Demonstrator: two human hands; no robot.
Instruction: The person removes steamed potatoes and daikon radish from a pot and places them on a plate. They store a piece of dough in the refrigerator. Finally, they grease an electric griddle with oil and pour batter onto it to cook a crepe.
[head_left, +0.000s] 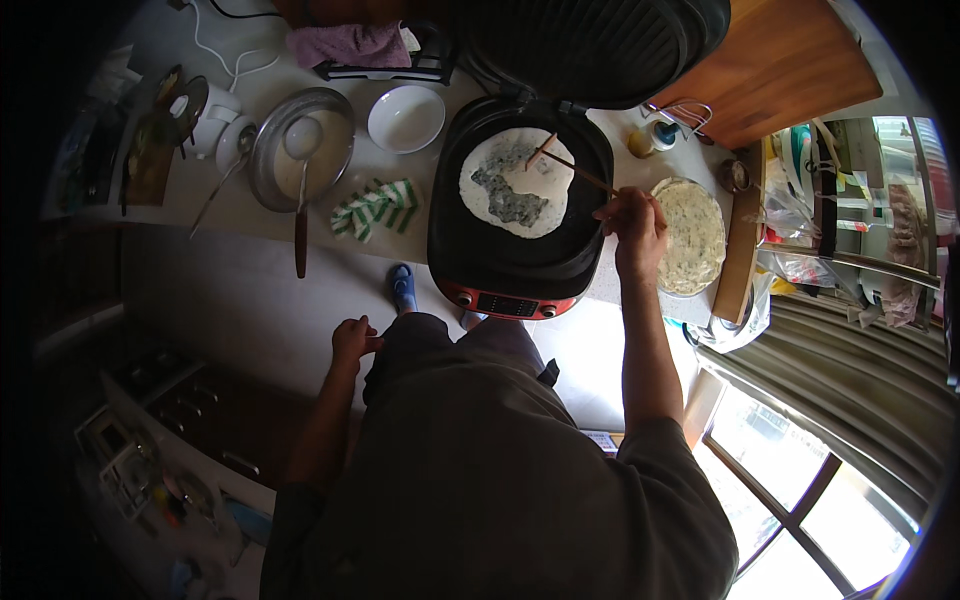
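Observation:
My right hand (637, 225) grips the handle of a wooden T-shaped batter spreader (577, 171). The spreader's crossbar rests on a round pale pancake (480, 154) in an electric baking pan (517, 266) with a red front. Across the pancake's middle and lower part the layer is thin, grey and translucent. Behind it, the pan's ridged lid (585, 45) stands raised. My left hand (354, 339) hangs beside my thigh, its fingers loosely curled, with nothing seen in it. Right of the pan lies a stack of flecked pancakes (688, 236).
Left of the pan are a white bowl (406, 118), a green-striped cloth (379, 208) and a metal basin (341, 172) of batter with a ladle (301, 225) across it. A squeeze bottle (651, 139) stands at right. The wooden board (780, 60) leans behind.

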